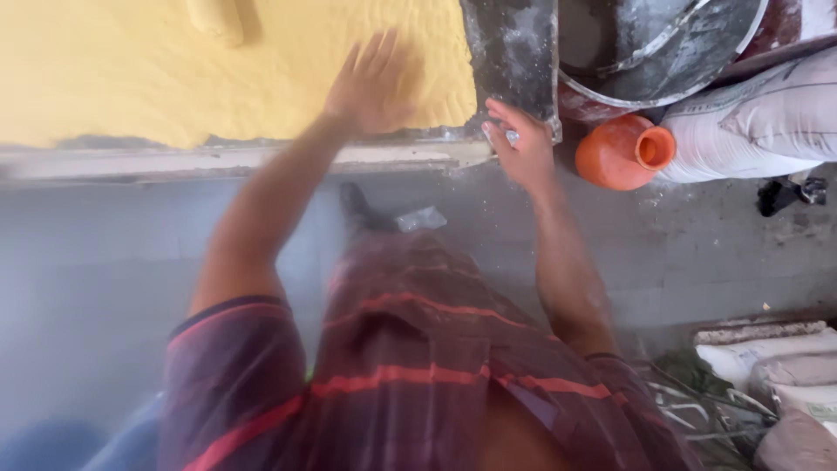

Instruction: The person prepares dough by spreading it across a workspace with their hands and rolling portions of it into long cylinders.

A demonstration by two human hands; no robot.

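- Yellow powder [131, 70]: matt, fine-grained, with rippled marks near the left hand [370, 87].
- Metal sheet [514, 52] at the right hand [521, 148]: dark grey, dusty, streaked white.
- Orange jug [619, 153]: smooth plastic with a slight sheen.
- Sack [758, 122], at three o'clock from the jug: woven whitish cloth, matt.
- Floor [697, 235]: rough grey concrete, dusty.
- Shirt [410, 358]: soft striped cloth.

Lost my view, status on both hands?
Left hand flat, open on yellow powder. Right hand gripping grey metal sheet. Orange jug beside it.
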